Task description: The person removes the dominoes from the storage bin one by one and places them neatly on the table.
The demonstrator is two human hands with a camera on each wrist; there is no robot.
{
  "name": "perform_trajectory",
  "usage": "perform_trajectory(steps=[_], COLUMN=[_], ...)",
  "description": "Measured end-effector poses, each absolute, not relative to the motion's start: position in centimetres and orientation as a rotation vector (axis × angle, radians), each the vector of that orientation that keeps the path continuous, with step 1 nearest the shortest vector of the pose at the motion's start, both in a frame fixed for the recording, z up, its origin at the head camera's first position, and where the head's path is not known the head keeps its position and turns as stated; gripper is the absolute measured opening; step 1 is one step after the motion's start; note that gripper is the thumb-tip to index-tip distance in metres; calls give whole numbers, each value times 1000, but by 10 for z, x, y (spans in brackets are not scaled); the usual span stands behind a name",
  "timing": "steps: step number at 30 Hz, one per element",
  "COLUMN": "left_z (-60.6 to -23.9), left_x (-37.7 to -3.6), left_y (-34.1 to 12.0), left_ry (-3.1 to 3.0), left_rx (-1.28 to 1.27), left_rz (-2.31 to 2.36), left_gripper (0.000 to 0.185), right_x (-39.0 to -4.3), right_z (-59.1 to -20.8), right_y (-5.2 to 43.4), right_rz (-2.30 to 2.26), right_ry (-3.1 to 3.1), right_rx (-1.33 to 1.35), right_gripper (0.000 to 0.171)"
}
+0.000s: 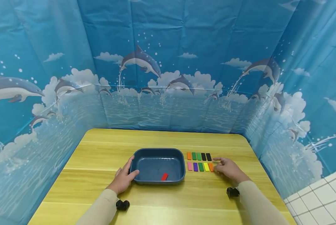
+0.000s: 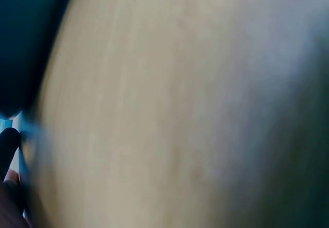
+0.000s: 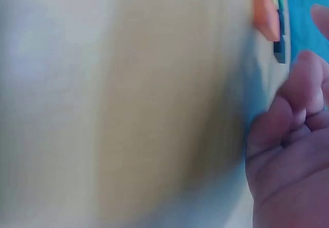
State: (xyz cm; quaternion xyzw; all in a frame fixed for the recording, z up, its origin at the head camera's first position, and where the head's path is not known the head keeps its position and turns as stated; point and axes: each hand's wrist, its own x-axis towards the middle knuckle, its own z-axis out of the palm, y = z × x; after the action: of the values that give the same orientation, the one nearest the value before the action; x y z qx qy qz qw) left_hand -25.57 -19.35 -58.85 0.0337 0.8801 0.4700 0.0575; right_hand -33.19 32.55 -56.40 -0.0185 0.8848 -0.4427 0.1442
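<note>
A dark blue tray [image 1: 158,152] sits mid-table with one red block [image 1: 164,177] lying in it near the front wall. My left hand [image 1: 124,177] rests against the tray's left rim, thumb on the edge. To the tray's right lie two rows of small coloured blocks [image 1: 199,156]. My right hand [image 1: 227,168] lies on the table at the right end of the near row, fingertips at the orange block [image 1: 211,167], which also shows in the right wrist view as an orange block [image 3: 266,13]. Whether the fingers pinch it is not clear. The left wrist view is blurred, mostly wood.
The wooden table [image 1: 100,156] is enclosed by a blue dolphin-print curtain [image 1: 162,78] on three sides. White floor tiles [image 1: 322,193] show at the lower right. Black wrist-camera mounts [image 1: 122,205] sit on both forearms.
</note>
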Motion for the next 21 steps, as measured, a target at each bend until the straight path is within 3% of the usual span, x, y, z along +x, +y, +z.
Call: perform_trajectory(steps=[7, 21], left_z=[-583, -588], left_x=[-253, -256], left_y=[-192, -194], left_ry=[2661, 2660], left_rx=[108, 122], left_rz=[1428, 1438], left_gripper=[74, 75], right_x=[-345, -361], right_z=[-532, -463], right_y=[301, 145], right_rz=[-1171, -846], right_ry=[2637, 2484], right_rx=[-186, -845], right_gripper=[57, 43])
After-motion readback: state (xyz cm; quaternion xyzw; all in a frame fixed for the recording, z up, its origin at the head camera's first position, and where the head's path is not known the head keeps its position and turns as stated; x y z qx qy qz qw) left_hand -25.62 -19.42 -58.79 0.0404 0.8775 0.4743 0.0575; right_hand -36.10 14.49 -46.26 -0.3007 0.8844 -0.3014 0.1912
